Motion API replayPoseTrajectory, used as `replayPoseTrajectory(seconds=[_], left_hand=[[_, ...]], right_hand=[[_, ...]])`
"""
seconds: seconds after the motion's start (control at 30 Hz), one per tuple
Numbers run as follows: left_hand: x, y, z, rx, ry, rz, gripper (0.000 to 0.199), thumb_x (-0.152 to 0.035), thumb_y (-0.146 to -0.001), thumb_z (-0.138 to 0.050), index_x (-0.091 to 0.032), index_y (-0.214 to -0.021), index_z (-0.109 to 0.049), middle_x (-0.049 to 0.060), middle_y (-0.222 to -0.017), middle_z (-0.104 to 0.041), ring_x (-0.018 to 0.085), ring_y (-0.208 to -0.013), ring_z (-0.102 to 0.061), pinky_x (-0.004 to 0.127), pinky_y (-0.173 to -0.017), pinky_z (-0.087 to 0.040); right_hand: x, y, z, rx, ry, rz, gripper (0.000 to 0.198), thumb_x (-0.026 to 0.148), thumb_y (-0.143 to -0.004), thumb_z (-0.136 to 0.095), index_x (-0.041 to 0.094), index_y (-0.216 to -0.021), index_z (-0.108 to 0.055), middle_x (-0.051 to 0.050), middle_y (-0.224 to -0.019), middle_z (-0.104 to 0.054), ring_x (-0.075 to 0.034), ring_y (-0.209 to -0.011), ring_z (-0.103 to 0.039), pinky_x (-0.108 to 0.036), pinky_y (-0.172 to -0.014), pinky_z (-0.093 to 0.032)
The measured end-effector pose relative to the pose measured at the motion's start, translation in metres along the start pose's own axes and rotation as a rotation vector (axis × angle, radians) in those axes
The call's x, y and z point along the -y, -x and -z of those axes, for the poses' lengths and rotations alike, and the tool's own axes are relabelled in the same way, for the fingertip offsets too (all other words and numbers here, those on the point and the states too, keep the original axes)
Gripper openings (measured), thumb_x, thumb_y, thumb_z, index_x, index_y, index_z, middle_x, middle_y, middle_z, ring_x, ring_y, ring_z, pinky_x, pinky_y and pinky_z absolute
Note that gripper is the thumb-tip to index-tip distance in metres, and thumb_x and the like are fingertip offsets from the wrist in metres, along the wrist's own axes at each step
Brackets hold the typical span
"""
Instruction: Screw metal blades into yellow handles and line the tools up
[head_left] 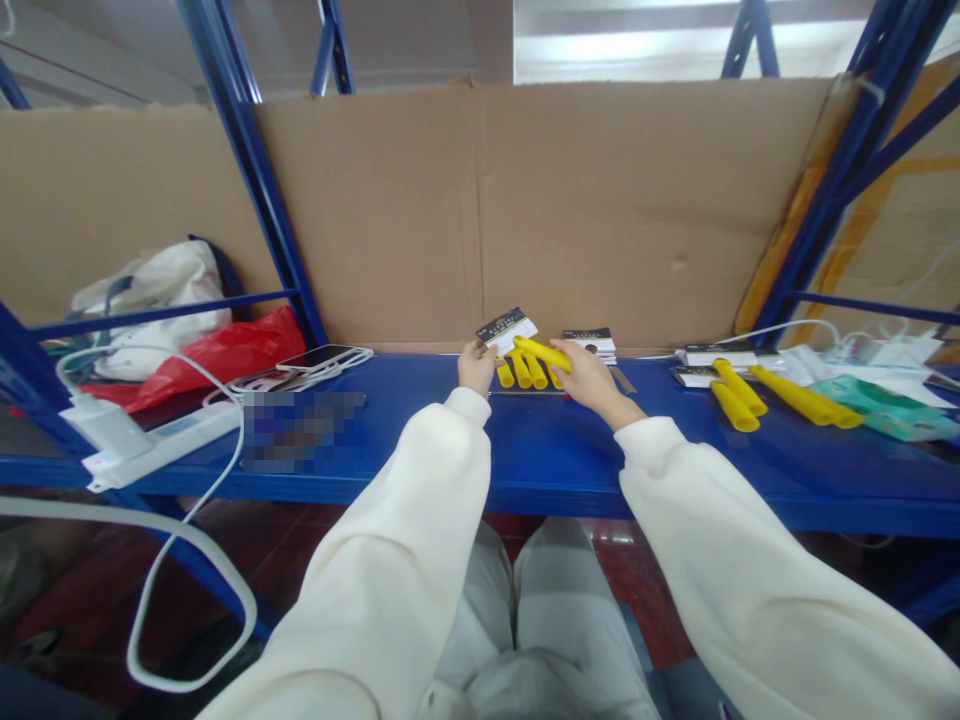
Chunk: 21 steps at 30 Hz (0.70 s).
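My left hand (476,368) is closed on a black-and-white printed card (508,328), tilted up above the shelf. Across from it, my right hand (589,378) grips one end of a yellow tapered tube (538,350), whose other end reaches to the card's lower edge. Whether tube and card touch, I cannot tell. Several more yellow tubes (531,374) lie in a row just below the hands. Right behind my right hand sits a small stack of similar cards (598,347).
On the right of the blue shelf (420,455) lie more yellow tubes (799,398), card stacks (720,355) and a green plastic packet (885,405). To the left are a phone (319,357), a white power strip (176,440) with cables and a red bag (240,355). Cardboard (375,210) stands behind.
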<state>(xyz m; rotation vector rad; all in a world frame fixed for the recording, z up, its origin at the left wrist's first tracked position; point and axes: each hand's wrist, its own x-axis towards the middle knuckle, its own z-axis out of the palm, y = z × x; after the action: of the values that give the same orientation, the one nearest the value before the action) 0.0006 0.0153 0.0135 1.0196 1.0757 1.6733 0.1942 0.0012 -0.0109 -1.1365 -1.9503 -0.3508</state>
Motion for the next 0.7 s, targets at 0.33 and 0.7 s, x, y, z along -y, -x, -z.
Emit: replayPoseTrajectory(seconds=[0.33,0.7], left_hand=[[-0.0024,0.0086,-0.0008,0.209,-0.065,0.072,0.026,-0.039,-0.090,-0.065,-0.013,-0.091,-0.072,0.011,-0.099,-0.077,0.018,-0.070,-0.076,0.016,-0.042,-0.036],[-0.0031,0.0096,-0.0002,0.288,-0.120,0.124,0.022,-0.035,-0.084,-0.073,-0.013,-0.085,-0.072,0.011,-0.088,-0.078,0.020,-0.066,-0.076,0.017,-0.042,-0.038]], right_hand=[[0.0020,-0.0011,0.0004,-0.036,-0.038,-0.005,0.044,0.021,-0.086,-0.055,0.018,-0.129,-0.062,-0.014,-0.127,-0.068,-0.032,-0.116,-0.065,-0.051,-0.100,-0.052],[0.0036,-0.0014,0.0001,-0.036,-0.069,0.046,0.039,0.022,-0.088,-0.056,0.020,-0.126,-0.063,-0.014,-0.123,-0.068,-0.030,-0.113,-0.065,-0.049,-0.100,-0.051]])
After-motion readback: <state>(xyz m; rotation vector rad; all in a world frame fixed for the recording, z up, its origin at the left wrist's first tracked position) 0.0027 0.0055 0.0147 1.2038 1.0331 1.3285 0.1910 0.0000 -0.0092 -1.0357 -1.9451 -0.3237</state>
